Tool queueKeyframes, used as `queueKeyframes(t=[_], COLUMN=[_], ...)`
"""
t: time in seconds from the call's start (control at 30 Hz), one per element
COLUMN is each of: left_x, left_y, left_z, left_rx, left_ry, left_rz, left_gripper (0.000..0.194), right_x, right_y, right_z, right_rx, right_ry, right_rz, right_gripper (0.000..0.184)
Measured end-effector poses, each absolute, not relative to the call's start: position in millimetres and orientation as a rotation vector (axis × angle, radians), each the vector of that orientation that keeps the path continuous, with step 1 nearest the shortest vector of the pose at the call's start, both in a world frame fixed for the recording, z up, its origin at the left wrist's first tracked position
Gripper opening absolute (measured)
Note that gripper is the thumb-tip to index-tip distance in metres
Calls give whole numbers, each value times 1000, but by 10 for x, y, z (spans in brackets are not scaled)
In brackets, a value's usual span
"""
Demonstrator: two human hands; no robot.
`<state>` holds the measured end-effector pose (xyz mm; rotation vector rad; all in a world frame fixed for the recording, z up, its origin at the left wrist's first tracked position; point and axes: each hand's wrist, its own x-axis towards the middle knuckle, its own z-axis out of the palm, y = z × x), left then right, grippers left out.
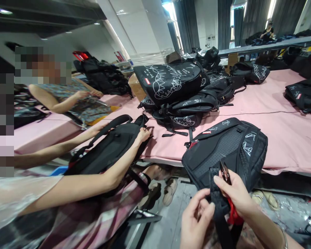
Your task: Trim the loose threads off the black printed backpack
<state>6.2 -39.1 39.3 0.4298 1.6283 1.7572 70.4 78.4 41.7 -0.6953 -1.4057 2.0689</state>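
Observation:
A black backpack (223, 148) with white line drawings on its straps rests on the pink table's front edge, its padded back facing up. In front of it, my left hand (198, 219) is closed, thumb and fingers pinching the edge of a black strap (219, 207). My right hand (239, 193) is closed around dark thread snips (225, 171), blades pointing up; its thumb also presses on the strap's upper end. Below the right fingers shows something red (234, 212); whether it belongs to the snips or the bag I cannot tell.
Printed black backpacks (171, 83) are piled on the pink table (280, 138); another bag (305, 97) lies far right. At left, a seated co-worker's hands (144, 134) hold a black backpack (106, 148). Another person (77, 100) works beyond. Shoes (169, 192) are on the floor.

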Motion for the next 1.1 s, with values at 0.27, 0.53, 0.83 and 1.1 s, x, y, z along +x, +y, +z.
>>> queueKeyframes(t=[0.27,0.53,0.83,1.1], left_x=[-75,-62,-78,-738], left_y=[-357,-327,-409,-453], left_z=[342,384,430,-127], left_rx=[112,108,164,212], left_ry=[1504,1496,1480,1886], left_rz=[1783,1843,1787,1740], left_gripper=[35,29,31,61], right_x=[876,1036,1103,1605], right_y=[815,854,840,1853], right_z=[215,216,255,-232], right_rx=[-680,-399,-414,-1035], right_ry=[-1992,-2261,-2084,-1525], right_rz=[1086,643,857,1148], right_gripper=[20,17,14,38])
